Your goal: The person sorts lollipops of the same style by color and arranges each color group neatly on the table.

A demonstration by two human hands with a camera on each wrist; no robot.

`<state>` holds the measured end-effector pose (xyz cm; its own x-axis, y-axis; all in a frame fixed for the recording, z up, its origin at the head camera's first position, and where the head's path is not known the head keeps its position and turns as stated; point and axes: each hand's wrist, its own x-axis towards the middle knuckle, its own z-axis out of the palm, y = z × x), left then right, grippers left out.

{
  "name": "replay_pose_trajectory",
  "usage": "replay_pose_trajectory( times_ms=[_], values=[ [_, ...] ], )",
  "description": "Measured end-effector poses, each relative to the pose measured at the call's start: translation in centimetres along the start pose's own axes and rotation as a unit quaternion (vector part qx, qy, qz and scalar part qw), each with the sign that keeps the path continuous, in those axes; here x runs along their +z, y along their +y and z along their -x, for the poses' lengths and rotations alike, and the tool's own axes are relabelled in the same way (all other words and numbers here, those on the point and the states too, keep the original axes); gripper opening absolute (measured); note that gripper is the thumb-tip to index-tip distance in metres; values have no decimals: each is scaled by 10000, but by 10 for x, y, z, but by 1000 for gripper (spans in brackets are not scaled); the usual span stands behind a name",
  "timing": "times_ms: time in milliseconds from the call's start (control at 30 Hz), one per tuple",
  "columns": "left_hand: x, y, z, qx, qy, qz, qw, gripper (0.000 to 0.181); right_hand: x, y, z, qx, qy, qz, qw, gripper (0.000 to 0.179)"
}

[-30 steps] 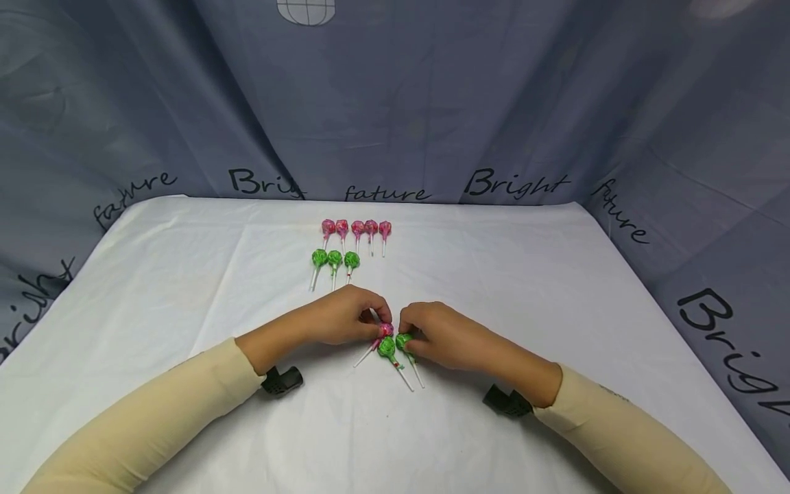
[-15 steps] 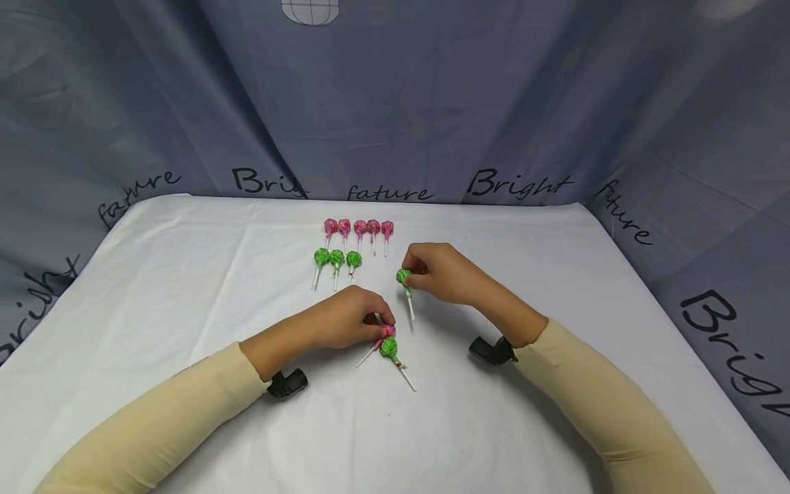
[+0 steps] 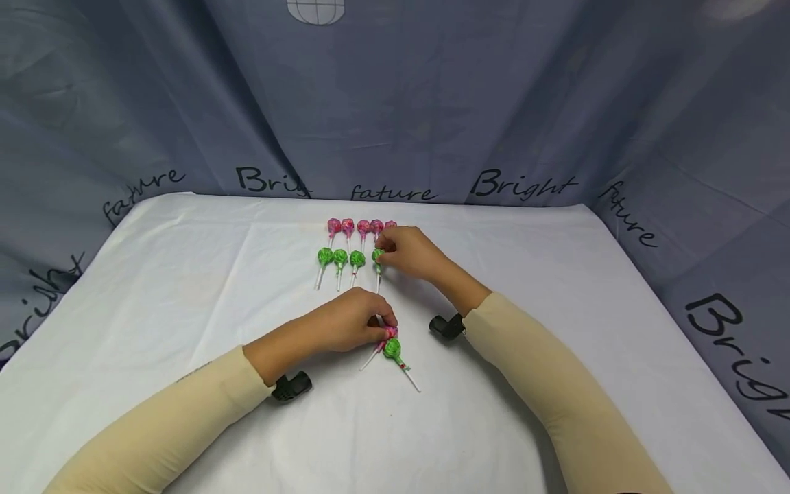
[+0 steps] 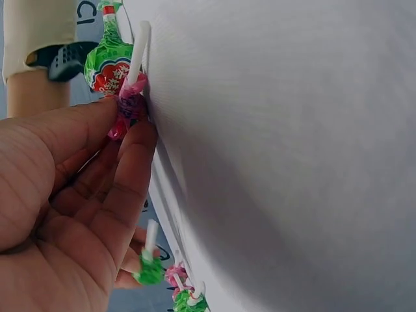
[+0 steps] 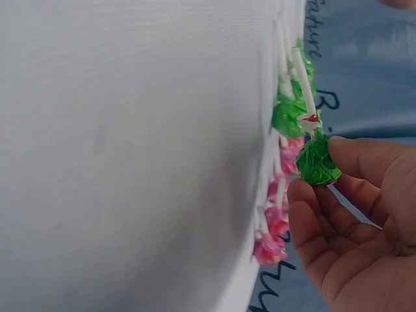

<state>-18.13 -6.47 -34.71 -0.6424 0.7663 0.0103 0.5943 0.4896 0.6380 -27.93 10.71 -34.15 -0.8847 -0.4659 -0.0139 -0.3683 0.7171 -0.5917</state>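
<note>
Thumb and fingers of my right hand (image 3: 412, 254) pinch the wrapped head of a green lollipop (image 5: 317, 162), its white stick pointing back towards me. It is just right of a row of three green lollipops (image 3: 340, 257). Behind them lies a row of several pink lollipops (image 3: 348, 227), the rightmost partly hidden by the right hand. Nearer the front, my left hand (image 3: 345, 322) pinches a pink lollipop (image 4: 133, 97) at its head, close over the cloth. Against it in the head view lies another green lollipop (image 3: 392, 348), stick towards the front right.
A white cloth (image 3: 524, 309) covers the table. Beyond its far edge hangs a grey-blue curtain (image 3: 401, 103) with black lettering. Black wrist cameras (image 3: 292, 387) sit under both wrists.
My right hand has lifted the green lollipop from beside the left hand and carried it away and leftwards to the green row's right end. The left hand stays on the pink lollipop.
</note>
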Motion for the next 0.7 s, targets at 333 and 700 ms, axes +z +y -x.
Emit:
replay_pose_trajectory(
  times_ms=[333, 700],
  values=[
    [1, -1, -1, 178, 65, -153, 9997, 7, 10, -1, -11, 256, 13, 98, 9996, 14],
    [1, -2, -1, 184, 71, -212, 9996, 8, 16, -2, -14, 212, -30, 333, 9992, 13]
  ],
)
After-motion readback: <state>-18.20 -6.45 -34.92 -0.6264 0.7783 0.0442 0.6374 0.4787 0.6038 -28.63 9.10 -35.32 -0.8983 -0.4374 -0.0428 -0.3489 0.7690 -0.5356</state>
